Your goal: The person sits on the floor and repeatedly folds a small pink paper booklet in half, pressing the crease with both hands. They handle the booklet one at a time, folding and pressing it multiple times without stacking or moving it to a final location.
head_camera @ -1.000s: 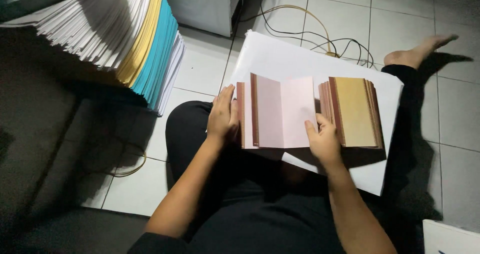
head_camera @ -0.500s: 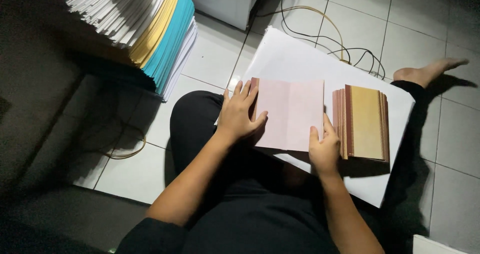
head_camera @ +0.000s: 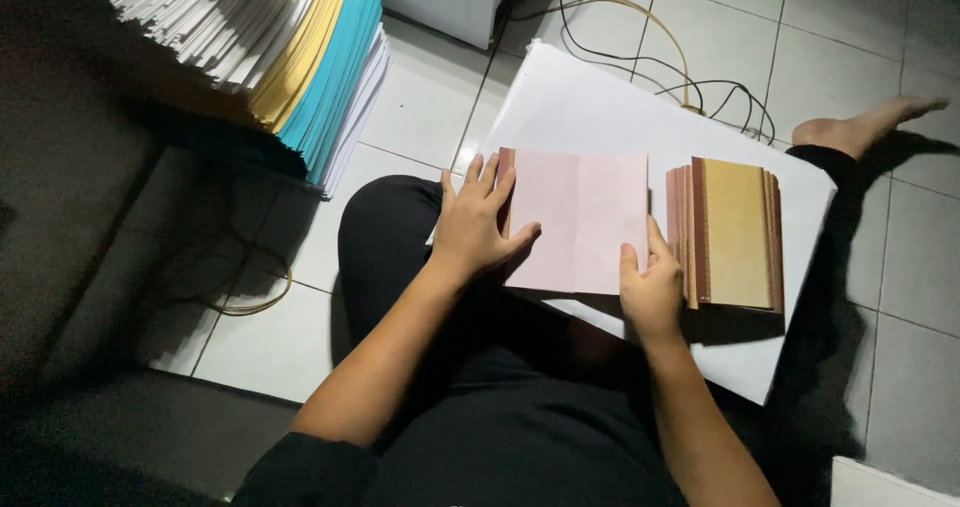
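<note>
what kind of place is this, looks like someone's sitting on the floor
Probably a small print or paper-finishing workspace, or a room at home used as one. The person sits on a tiled floor, a tall stack of white, yellow and blue sheets beside them, folded pink cards on their lap and loose cables behind.

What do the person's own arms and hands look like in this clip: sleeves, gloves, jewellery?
Both forearms are bare from about the elbow down. The left hand and the right hand wear no gloves, and no rings, watch or bracelet show. A dark sleeve edge appears near the left elbow, matching the dark clothing on the lap. The dim light hides finer detail.
</note>
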